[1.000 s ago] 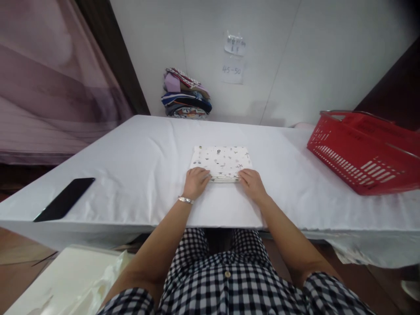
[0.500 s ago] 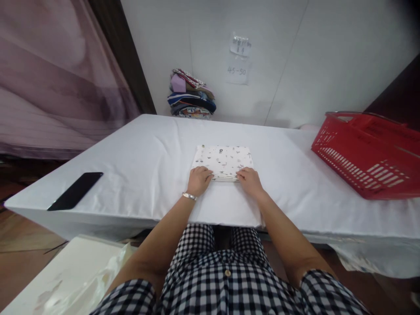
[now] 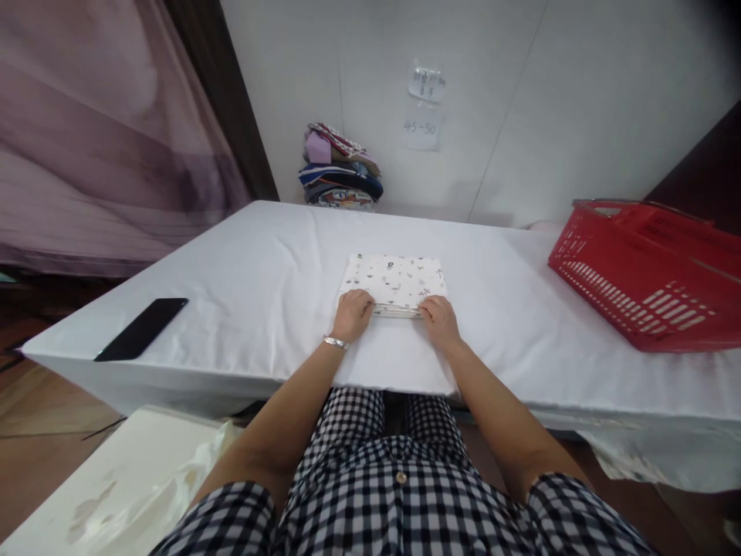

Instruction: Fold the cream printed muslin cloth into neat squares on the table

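Note:
A folded white cloth with small printed figures (image 3: pixel 397 281) lies flat in the middle of the table covered in white sheet (image 3: pixel 260 270). My left hand (image 3: pixel 350 314), with a silver bracelet at the wrist, grips the cloth's near left corner. My right hand (image 3: pixel 440 320) grips its near right corner. Both hands have fingers curled over the near edge of the folded layers.
A red plastic basket (image 3: pixel 642 270) stands tilted at the table's right end. A black phone (image 3: pixel 142 329) lies near the left front edge. A stack of folded colourful clothes (image 3: pixel 340 168) sits at the back against the wall, below two paper notes (image 3: pixel 425 104).
My hands and the cloth have stayed in place; only the camera has shifted a little, moving the scene slightly right and up in view.

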`<state>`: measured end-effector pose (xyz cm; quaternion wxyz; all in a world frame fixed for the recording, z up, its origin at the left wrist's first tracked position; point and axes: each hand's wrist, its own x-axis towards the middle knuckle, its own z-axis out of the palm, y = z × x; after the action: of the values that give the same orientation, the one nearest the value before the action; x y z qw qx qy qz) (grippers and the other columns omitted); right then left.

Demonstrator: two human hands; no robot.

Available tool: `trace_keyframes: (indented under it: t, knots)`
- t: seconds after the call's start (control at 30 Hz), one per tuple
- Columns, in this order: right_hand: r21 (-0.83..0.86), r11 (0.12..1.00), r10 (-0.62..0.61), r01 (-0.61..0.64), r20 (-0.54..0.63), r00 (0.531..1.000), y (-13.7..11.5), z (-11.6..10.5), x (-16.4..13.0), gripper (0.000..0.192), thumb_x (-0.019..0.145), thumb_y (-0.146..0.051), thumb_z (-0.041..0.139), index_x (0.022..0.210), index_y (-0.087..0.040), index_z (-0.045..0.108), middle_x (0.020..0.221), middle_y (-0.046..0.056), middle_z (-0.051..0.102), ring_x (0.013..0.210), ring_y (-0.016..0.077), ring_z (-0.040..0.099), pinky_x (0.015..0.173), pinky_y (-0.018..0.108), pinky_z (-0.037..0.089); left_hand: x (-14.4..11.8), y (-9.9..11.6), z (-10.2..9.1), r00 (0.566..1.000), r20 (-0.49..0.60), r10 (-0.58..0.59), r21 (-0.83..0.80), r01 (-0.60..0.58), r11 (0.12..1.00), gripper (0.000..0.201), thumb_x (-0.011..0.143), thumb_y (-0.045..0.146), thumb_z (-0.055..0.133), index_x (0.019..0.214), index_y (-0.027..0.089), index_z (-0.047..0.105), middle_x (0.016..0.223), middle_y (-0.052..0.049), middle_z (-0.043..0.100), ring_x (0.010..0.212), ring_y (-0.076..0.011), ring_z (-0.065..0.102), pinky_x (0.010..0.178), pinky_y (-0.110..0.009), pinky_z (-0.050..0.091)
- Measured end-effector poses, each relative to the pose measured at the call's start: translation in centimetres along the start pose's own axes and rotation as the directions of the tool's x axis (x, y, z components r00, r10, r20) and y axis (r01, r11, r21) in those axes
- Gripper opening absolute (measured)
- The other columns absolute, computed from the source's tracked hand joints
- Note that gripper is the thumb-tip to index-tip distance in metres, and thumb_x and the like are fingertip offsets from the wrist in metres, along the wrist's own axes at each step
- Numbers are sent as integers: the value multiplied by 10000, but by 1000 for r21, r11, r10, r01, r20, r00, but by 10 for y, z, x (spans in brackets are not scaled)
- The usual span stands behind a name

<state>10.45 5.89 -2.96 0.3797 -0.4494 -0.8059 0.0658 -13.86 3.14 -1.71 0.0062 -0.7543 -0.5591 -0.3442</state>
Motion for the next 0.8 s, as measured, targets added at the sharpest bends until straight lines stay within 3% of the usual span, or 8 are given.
trace_keyframes:
  t: [0.17,0.37,0.6,0.8]
  knots:
    - [-5,999,-36,37,50,998,2,0,-2,183,869,-223,497,906,-214,676,940,65,619,915,223,514,847,365,394,-2,-3,1,998,63,-1,9,0,1000,93,833,192,522,891,206,594,902,-49,632,900,-219,547,845,-383,392]
    - [-73,994,-74,81,95,993,7,1,-3,231,867,-211,513,1028,-217,678,999,73,611,944,226,509,856,366,394,-5,-8,6,996,86,23,60,-28,998,251,824,228,579,1068,189,618,1038,-80,634,992,-251,540,885,-403,385]
    - [-157,983,-77,92,97,992,10,7,-1,227,862,-184,527,1031,-208,676,1007,78,616,925,226,503,834,365,399,-2,-4,7,991,128,25,144,-43,989,216,839,234,565,1039,210,643,1018,-72,624,981,-247,530,861,-397,388]
    - [-201,975,-87,92,32,996,15,6,0,203,857,-147,512,954,-193,684,975,77,634,920,225,515,812,350,395,-4,4,6,988,146,41,211,-72,975,145,838,197,564,956,211,648,989,-70,622,954,-243,529,810,-384,390]
